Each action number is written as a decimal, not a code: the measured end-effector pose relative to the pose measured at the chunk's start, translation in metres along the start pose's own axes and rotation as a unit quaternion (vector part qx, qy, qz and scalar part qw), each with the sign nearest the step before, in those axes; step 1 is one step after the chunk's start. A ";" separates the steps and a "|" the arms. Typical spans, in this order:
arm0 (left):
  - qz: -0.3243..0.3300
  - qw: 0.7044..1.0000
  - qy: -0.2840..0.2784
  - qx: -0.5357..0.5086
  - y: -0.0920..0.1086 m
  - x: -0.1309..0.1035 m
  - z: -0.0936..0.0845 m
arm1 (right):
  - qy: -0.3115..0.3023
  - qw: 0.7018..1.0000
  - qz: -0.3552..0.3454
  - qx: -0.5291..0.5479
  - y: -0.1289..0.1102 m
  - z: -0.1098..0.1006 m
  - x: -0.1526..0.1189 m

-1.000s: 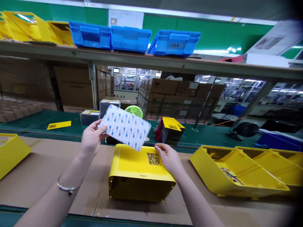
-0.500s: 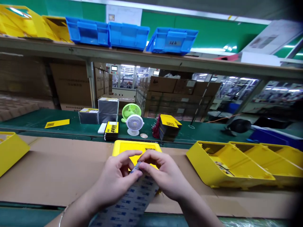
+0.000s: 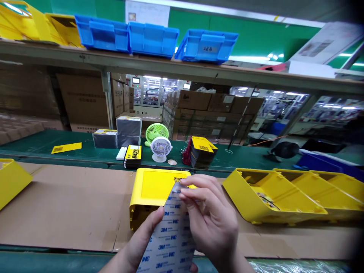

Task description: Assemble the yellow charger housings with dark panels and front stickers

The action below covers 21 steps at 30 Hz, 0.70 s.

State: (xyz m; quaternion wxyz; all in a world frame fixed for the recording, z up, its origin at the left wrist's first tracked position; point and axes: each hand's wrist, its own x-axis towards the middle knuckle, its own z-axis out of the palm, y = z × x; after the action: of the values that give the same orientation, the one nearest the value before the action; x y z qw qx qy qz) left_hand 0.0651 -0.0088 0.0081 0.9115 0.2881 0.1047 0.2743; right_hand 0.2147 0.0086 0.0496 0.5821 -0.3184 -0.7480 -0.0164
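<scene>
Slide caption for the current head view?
Left hand holds a 3M-printed sheet while the right hand pinches its top end before a yellow housing.

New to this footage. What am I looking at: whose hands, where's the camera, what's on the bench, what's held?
No machine here: these are a person's own bare hands. The view comes from one camera worn on that person's head, looking forward and down.

The left hand holds a pale sheet printed with blue 3M marks, while the right hand pinches its top corner. Just beyond, a yellow housing with a QR code sits on brown cardboard. More yellow shells stand to the right.

Further back, on a green surface, are a green fan and a white fan. Blue bins line the shelf above.
</scene>
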 end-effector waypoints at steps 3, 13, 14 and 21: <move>0.018 1.000 0.007 -0.001 0.002 -0.001 -0.005 | 0.006 1.000 -0.015 -0.001 -0.002 -0.003 -0.001; 0.123 0.977 0.111 0.135 -0.004 0.000 0.010 | -0.069 0.990 0.017 -0.125 -0.010 -0.006 0.008; 0.126 0.972 0.126 0.156 -0.004 -0.001 0.011 | -0.074 0.990 0.024 -0.121 -0.010 -0.006 0.009; 0.084 0.960 0.142 0.228 -0.001 -0.006 0.012 | -0.145 0.985 0.078 -0.052 -0.011 -0.006 0.007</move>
State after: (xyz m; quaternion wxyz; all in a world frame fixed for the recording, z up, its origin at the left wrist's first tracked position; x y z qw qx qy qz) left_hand 0.0646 -0.0184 0.0172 0.7711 0.4538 0.2683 0.3571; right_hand 0.2136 0.0003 0.0612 0.4495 -0.4045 -0.7957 0.0362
